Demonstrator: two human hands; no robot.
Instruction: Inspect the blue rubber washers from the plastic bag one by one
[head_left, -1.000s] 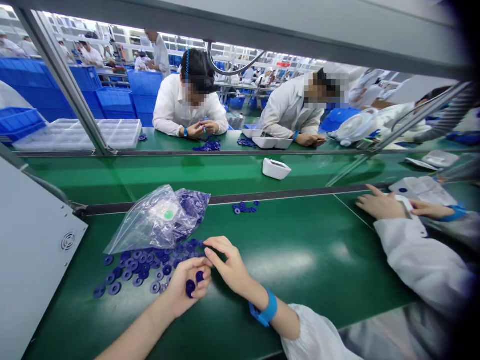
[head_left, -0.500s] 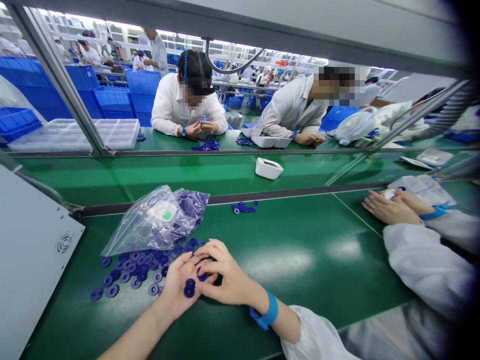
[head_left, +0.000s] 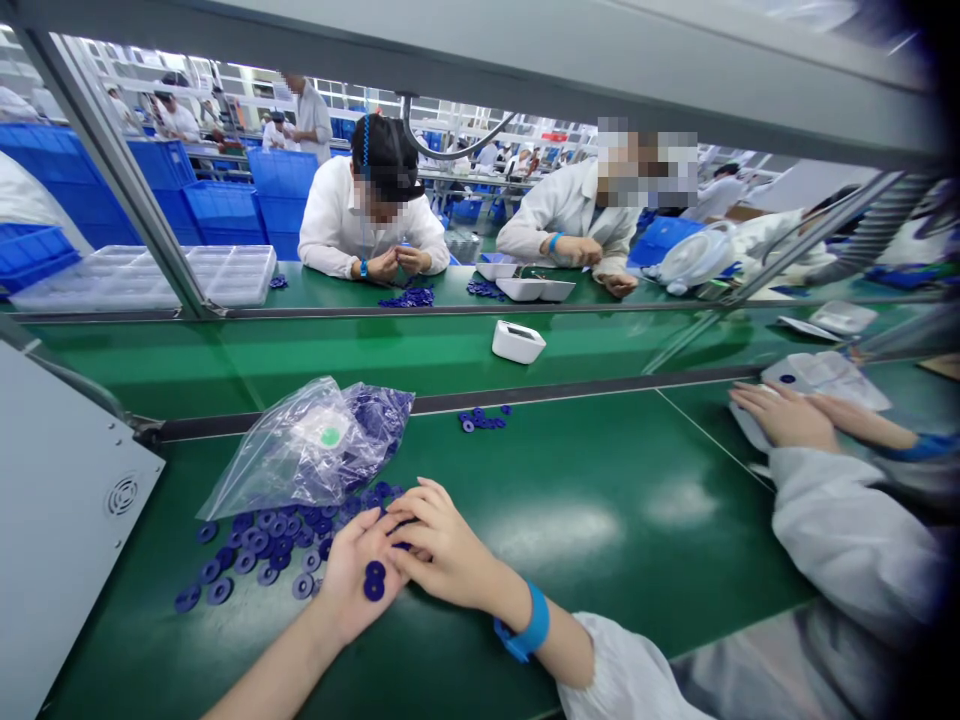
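Observation:
My left hand (head_left: pixel 352 580) rests on the green table with its fingers curled around a few dark blue rings (head_left: pixel 373 579). My right hand (head_left: pixel 439 545), with a blue wrist strap (head_left: pixel 525 630), presses against it; its fingertips pinch at a blue ring between the two hands. Many loose blue rings (head_left: pixel 262 545) lie just left of my hands. Behind them a clear plastic bag (head_left: pixel 315 450) holds more rings.
A small cluster of blue rings (head_left: pixel 480 418) lies farther out. A white tray (head_left: pixel 517 341) sits on the conveyor belt (head_left: pixel 315 355). A grey metal box (head_left: pixel 60 540) stands at the left. A co-worker's hands (head_left: pixel 787 415) are at the right; other people work opposite.
My right hand has closed in from above the pile onto my left hand. The white tray on the belt has drifted left. The co-worker's hands at the right drew together.

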